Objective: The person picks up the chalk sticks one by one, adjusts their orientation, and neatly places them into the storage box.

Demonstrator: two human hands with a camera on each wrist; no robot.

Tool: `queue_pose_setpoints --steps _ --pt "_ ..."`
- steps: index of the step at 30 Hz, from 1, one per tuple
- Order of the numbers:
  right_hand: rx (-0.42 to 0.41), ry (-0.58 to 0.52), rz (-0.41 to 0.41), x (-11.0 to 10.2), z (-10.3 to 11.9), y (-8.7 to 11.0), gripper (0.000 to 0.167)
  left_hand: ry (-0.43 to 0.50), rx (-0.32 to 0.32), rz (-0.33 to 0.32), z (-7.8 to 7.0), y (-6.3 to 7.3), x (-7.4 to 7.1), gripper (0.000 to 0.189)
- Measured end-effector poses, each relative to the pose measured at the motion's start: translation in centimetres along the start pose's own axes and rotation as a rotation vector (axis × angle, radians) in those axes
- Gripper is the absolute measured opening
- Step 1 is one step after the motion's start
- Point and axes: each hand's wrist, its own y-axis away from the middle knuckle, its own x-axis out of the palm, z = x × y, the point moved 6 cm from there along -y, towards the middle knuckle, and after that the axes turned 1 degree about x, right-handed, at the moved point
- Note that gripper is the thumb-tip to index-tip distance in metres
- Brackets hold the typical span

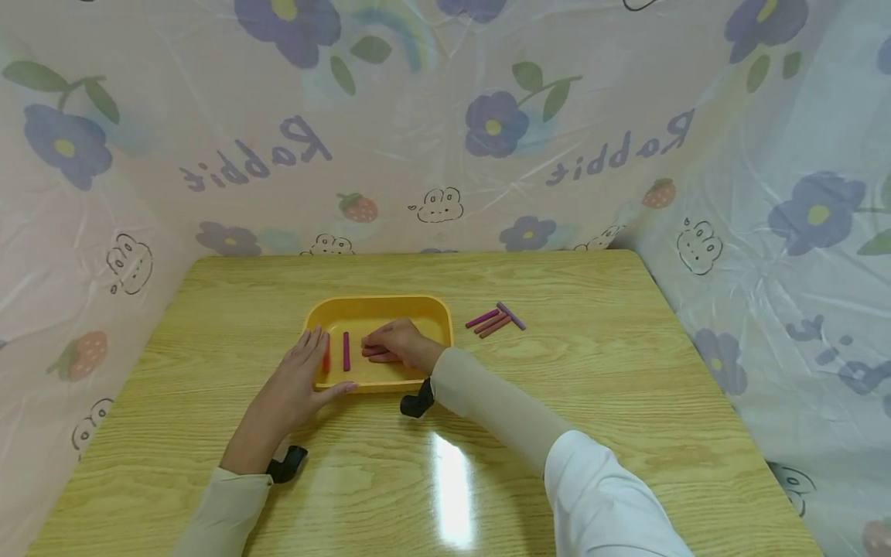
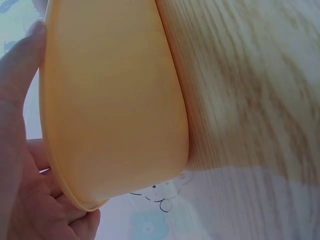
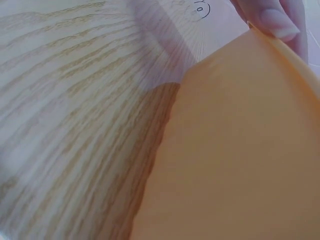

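Observation:
A yellow tray (image 1: 376, 309) stands on the table. My left hand (image 1: 295, 379) holds its near left corner, thumb along the front rim and fingers over the left side; the left wrist view shows the hand (image 2: 30, 195) bent round the rim. Beside those fingers, an orange-red crayon-like stick (image 1: 326, 357) lies in the tray. Right of it is a magenta stick (image 1: 346, 351). Inside the tray my right hand (image 1: 404, 342) has bent fingers on a reddish stick (image 1: 367, 351); another pinkish stick (image 1: 383, 357) lies partly hidden under it. The right wrist view shows only fingertips (image 3: 280, 25) above the rim.
To the right of the tray, on the wood-grain table (image 1: 592, 371), lie several more sticks: a magenta one (image 1: 482, 318), reddish ones (image 1: 495, 326) and a purple one (image 1: 511, 316) set crosswise. A printed curtain (image 1: 418, 139) hangs behind and at both sides.

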Motion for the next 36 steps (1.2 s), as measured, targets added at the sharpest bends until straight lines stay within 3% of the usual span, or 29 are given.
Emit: queue_pose_setpoints --steps 15,24,36 --pt "0.005 0.010 0.032 0.07 0.15 0.07 0.021 0.004 0.001 -0.017 -0.09 0.00 -0.19 0.105" --pt "0.047 -0.125 0.114 0.58 0.18 0.20 0.027 0.010 -0.015 -0.005 0.09 0.10 -0.07 0.106" --pt "-0.029 -0.093 0.082 0.49 0.91 0.49 0.036 0.015 -0.001 -0.011 -0.12 0.05 -0.14 0.104"
